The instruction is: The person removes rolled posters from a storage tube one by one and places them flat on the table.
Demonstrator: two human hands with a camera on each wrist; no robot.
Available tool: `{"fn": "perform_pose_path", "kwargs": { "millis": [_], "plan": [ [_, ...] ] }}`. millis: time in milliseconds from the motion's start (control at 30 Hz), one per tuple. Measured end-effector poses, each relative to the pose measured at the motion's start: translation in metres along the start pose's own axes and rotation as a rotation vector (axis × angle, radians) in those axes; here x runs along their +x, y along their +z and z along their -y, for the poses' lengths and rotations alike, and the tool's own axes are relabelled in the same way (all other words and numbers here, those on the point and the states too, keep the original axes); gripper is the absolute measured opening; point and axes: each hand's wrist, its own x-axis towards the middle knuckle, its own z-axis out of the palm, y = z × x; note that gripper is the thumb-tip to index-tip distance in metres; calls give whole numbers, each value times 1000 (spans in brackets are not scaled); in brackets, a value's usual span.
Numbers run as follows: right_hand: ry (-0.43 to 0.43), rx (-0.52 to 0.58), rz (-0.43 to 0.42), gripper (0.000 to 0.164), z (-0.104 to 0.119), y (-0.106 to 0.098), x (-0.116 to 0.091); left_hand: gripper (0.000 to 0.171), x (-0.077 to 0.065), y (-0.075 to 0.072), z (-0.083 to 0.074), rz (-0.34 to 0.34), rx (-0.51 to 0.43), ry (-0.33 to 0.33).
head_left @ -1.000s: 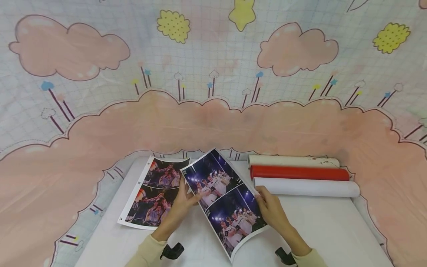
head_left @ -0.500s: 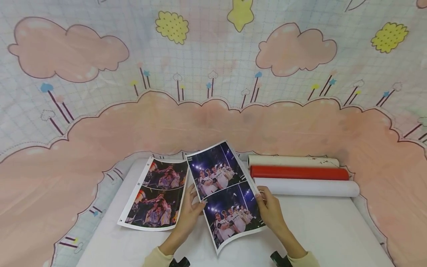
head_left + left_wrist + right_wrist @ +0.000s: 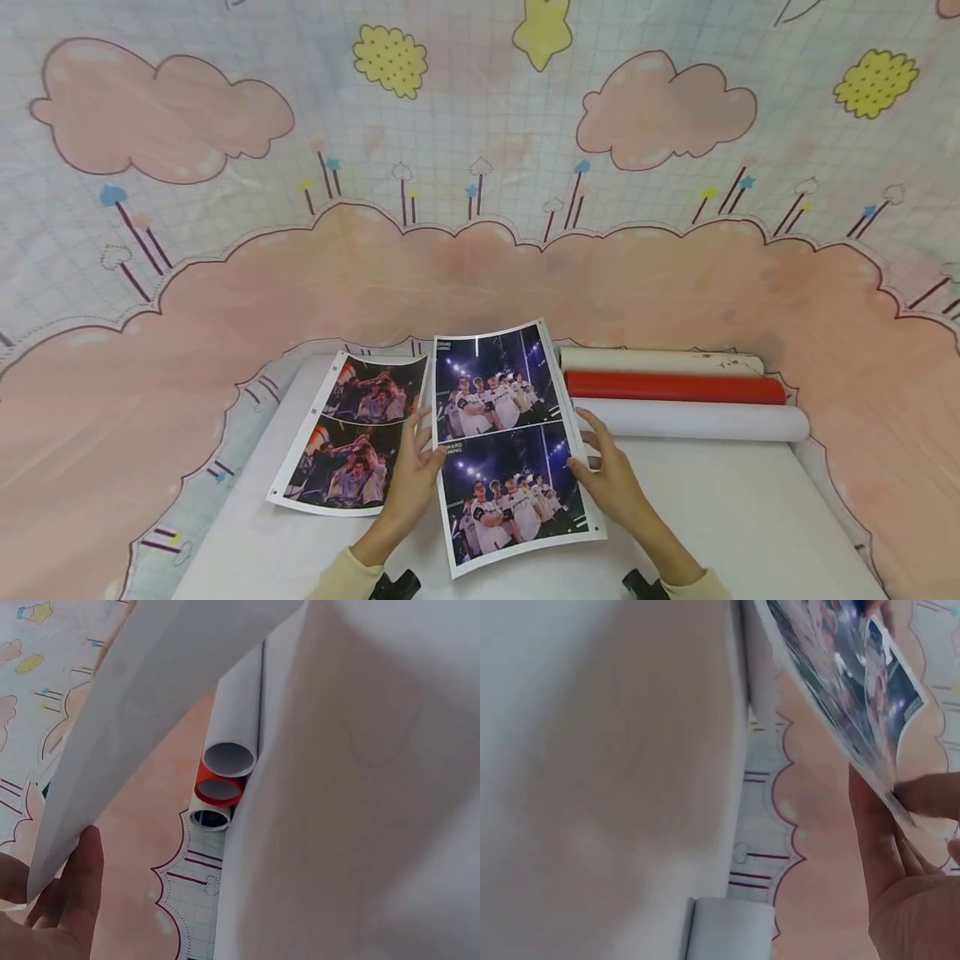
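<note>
A printed photo sheet (image 3: 510, 433) hangs nearly upright above the table, bearing two similar pictures of a group in white shirts. My left hand (image 3: 411, 479) pinches its left edge; in the left wrist view that hand (image 3: 64, 900) has the sheet's white back (image 3: 142, 697) between thumb and fingers. On the opposite edge, my right hand (image 3: 613, 479) pinches the sheet too, as the right wrist view confirms with the thumb on the printed face. Another photo sheet (image 3: 352, 454), with reddish pictures, lies to the left, partly covered by my left hand.
At the back right lie three rolls side by side: a cream one (image 3: 660, 362), a red one (image 3: 675, 388) and a white one (image 3: 690, 419). The left wrist view shows their hollow ends. A white table (image 3: 720, 508) sits before a cartoon-patterned cloth (image 3: 480, 283).
The held sheet has turned from a leftward tilt to nearly upright. Its lower end has swung left, and its top has shifted right. Both hands keep its edges.
</note>
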Motion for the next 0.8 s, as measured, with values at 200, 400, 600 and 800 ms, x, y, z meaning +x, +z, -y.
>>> {"fn": "perform_pose_path", "kwargs": {
  "millis": [200, 400, 600, 800],
  "plan": [
    [-57, -44, 71, 76, 5, -5, -2, 46, 2, -3, -6, -44, 38, 18],
    [-129, -55, 94, 54, 7, -9, 0, 34, 3, 1, -8, -43, 57, 28],
    [-11, 80, 176, 50, 7, -14, 4, 39, 7, -1, -4, -6, 28, 0],
    [90, 277, 231, 68, 6, -20, 7, 48, 12, -7, 1, 83, -207, -87]
  ]
}}
